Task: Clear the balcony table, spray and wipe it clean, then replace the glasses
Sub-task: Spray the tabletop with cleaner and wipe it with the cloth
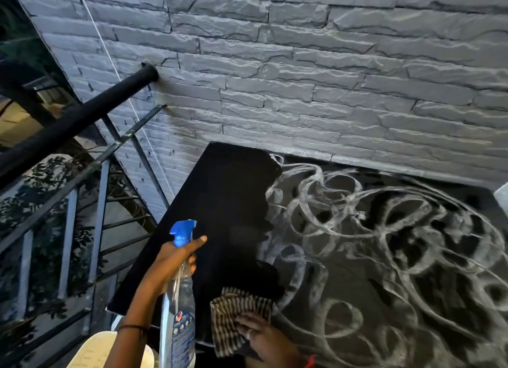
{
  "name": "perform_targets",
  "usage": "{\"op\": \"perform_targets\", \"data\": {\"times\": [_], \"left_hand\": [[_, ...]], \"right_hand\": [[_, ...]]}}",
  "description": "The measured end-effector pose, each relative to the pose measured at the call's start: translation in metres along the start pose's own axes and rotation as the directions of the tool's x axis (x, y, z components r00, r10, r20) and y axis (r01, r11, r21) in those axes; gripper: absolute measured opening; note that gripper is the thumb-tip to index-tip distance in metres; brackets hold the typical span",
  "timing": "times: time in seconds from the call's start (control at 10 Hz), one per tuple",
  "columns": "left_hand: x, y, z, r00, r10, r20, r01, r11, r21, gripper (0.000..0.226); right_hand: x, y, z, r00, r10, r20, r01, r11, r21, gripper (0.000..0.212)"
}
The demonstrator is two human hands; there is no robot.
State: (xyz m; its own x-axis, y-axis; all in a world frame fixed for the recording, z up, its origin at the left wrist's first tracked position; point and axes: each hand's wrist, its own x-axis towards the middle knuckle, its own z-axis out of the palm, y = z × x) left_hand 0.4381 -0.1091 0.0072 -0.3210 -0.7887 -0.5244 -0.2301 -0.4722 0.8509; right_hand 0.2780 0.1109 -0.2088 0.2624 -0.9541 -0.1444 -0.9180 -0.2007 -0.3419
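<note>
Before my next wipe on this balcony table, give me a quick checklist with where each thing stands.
1. Table cleared of glasses: ok, none on the visible top.
2. Striped cloth under right hand: ok.
3. Spray bottle gripped in left hand: ok.
4. Liquid left in the spray bottle: cannot tell.
5. Top wiped clean: not ok, white swirled smears cover its right part.

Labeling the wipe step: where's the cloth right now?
Head view, bottom centre: the striped cloth lies at the near edge of the black table under the right hand, just right of the spray bottle the left hand grips.
</note>
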Motion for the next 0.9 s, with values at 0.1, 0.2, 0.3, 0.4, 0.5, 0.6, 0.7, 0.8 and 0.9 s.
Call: {"op": "perform_targets", "data": {"times": [0.1,0.2,0.3,0.4,0.5,0.6,0.7,0.8,0.9], "left_hand": [[-0.003,-0.003,0.014,0.999,-0.009,0.041,0.009,1.0,0.001,0.033],[-0.004,-0.007,0.028,0.996,-0.026,0.088,0.025,1.0,0.014,0.031],[-0.002,-0.012,0.045,0.99,-0.049,0.129,0.042,0.998,0.051,0.031],[0.001,-0.015,0.062,0.983,-0.059,0.173,0.041,0.993,0.107,0.032],[0.0,-0.016,0.08,0.975,-0.058,0.216,0.021,0.985,0.17,0.031],[0.001,-0.013,0.097,0.975,-0.032,0.218,-0.015,0.978,0.21,0.031],[0.002,-0.008,0.114,0.973,0.011,0.229,-0.076,0.958,0.275,0.031],[0.0,-0.002,0.13,0.96,0.018,0.28,-0.109,0.943,0.314,0.03],[-0.003,0.0,0.141,0.943,0.027,0.332,-0.128,0.95,0.284,0.03]], "right_hand": [[-0.021,0.021,-0.017,0.895,-0.092,-0.436,0.175,0.972,0.155,0.019],[-0.036,0.043,-0.057,0.921,0.11,-0.374,-0.042,0.981,0.187,0.034],[-0.047,0.063,-0.074,0.861,0.336,-0.382,-0.252,0.934,0.254,0.033],[-0.048,0.064,-0.079,0.828,0.358,-0.432,-0.259,0.927,0.273,0.019],[-0.042,0.065,-0.078,0.838,0.411,-0.36,-0.304,0.898,0.318,0.046],[-0.044,0.071,-0.067,0.837,0.457,-0.299,-0.329,0.859,0.392,0.046],[-0.045,0.07,-0.06,0.807,0.467,-0.362,-0.336,0.867,0.368,0.027],[-0.043,0.059,-0.068,0.785,0.489,-0.381,-0.363,0.861,0.356,0.03],[-0.041,0.063,-0.073,0.754,0.456,-0.472,-0.356,0.888,0.29,0.027]]}}
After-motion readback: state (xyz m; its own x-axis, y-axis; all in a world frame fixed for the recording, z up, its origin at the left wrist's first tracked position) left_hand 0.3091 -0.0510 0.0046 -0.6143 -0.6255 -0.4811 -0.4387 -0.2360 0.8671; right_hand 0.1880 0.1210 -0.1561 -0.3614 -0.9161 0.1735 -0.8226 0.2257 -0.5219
